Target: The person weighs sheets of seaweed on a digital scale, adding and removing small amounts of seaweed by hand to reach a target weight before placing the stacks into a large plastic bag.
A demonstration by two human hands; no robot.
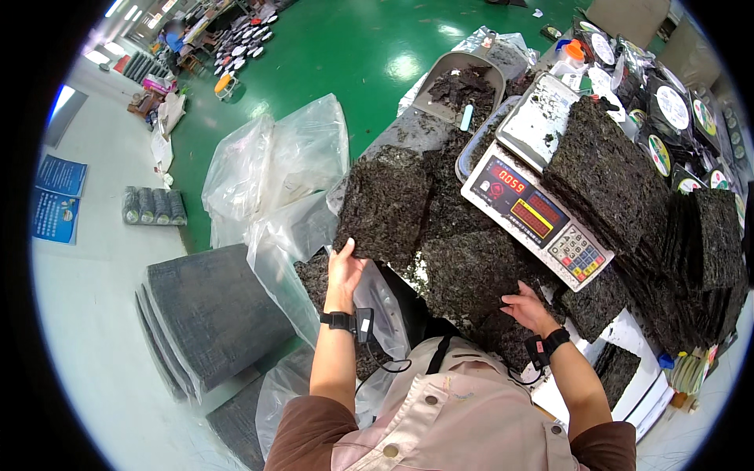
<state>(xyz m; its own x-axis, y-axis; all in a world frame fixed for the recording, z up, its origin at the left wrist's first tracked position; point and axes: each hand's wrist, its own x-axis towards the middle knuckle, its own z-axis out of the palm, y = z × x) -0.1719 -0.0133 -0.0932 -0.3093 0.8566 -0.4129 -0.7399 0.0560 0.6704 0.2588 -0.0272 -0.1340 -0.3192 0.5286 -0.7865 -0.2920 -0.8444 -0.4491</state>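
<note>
While the left hand [344, 267] grasps a dark sheet [383, 208] by its 7 o'clock corner, its long axis leaning toward 1 o'clock, the right hand [531, 308] meets a second sheet [471, 271]; whether it grips, I cannot tell. Both lie over the littered bench [620, 334], scale [536, 216] at 3 o'clock, green floor [385, 47] at 12, white wall [102, 290] at 9.

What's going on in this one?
The person's left hand holds the near edge of a rough dark sheet. The right hand has its fingertips at the edge of another dark sheet, apparently touching it. A lit digital scale stands beyond, with a dark stack at its right.
</note>
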